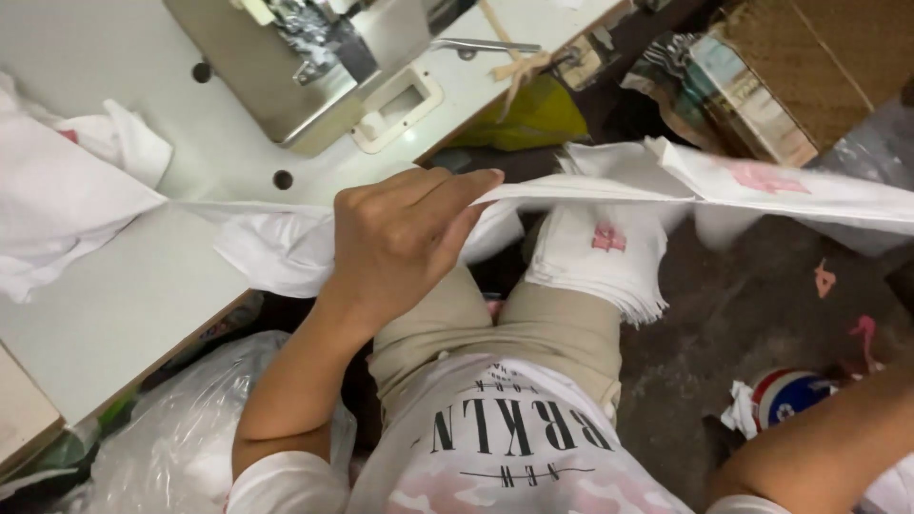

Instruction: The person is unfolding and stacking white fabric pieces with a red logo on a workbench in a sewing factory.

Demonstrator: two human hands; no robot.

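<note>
A stretched white cloth strip point(609, 190) is pinched by the left hand point(405, 238) beside the sewing machine point(286, 86); the right hand is unseen

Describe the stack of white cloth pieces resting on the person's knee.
The stack of white cloth pieces is a thick pile of thin fabric layers, edges fanned at its lower right corner. The top piece bears a small pink printed mark. It sits on the person's thigh in beige shorts, tilted slightly. A stretched white cloth strip, pinched by the left hand, passes just above it; whether they touch is unclear.
</note>
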